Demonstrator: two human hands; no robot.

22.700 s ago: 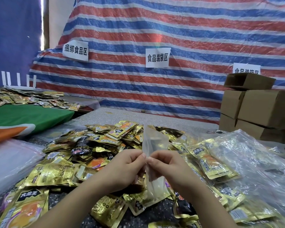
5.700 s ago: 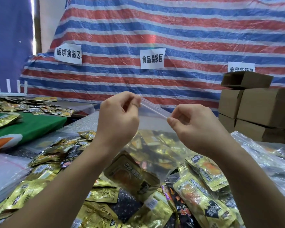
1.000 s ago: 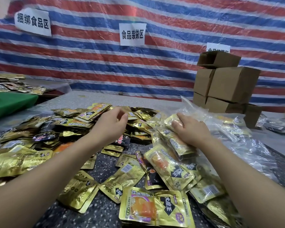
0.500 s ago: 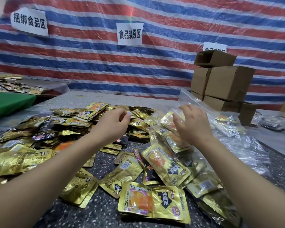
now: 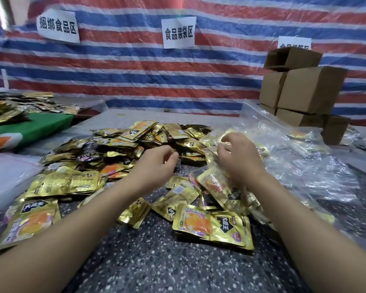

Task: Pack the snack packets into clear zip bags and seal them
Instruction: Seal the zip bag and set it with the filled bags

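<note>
Where gold snack packets [image 5: 123, 157] lie heaped every way, left hand [image 5: 154, 166] curled empty, right hand [image 5: 239, 159] fingers' grip unclear.

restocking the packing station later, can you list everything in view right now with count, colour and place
snack packets: too many to count, gold foil, some black, heaped across the table centre and left
filled zip bags: a heap, count unclear, clear plastic, right of the packets
table: one, dark speckled top, under the heap
cardboard boxes: about six, brown, stacked at back right
paper signs: three, white with black characters, on the tarp
tarp: one, red, white and blue stripes, backdrop
green cloth: one, far left, more packets lying on it
left hand: curled, over the packets
right hand: fingers on the zip bags
</note>
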